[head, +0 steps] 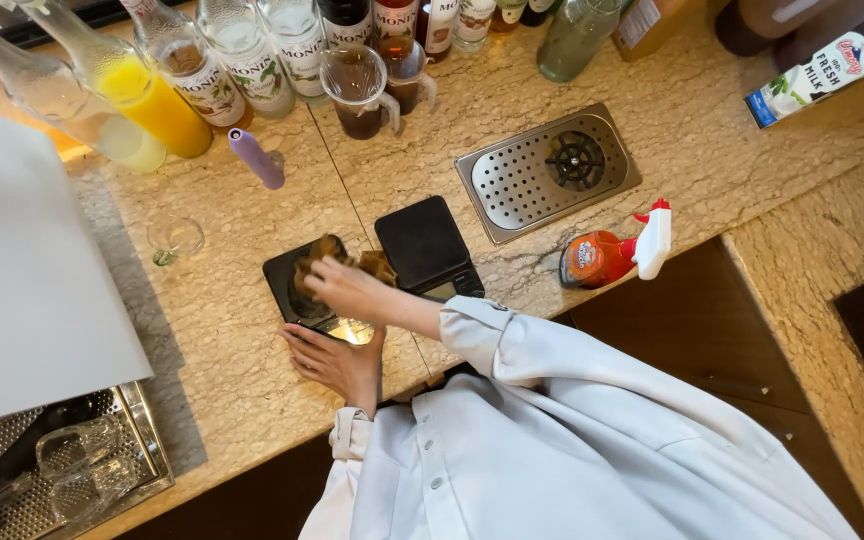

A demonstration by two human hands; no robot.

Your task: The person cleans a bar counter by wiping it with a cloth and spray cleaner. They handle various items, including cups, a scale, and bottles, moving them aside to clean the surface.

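Note:
My right hand [345, 289] is shut on a brown cloth [320, 250] and presses it onto a small black scale [285, 281] on the beige stone counter [222, 340]. Just in front of that scale, my left hand [332, 362] lies flat on the counter, its fingers touching the scale's near edge. Both arms are in white shirt sleeves. A second black scale [420, 243] stands right beside the first, partly behind the cloth.
A steel rinser tray [547, 170] is set into the counter, with an orange spray bottle [602, 258] lying near it. Syrup bottles [252, 60], a yellow juice bottle [157, 105], two measuring jugs [357, 90], a purple cylinder [255, 158] and a small glass [174, 238] stand behind. Glasses [72, 455] sit in a rack bottom left.

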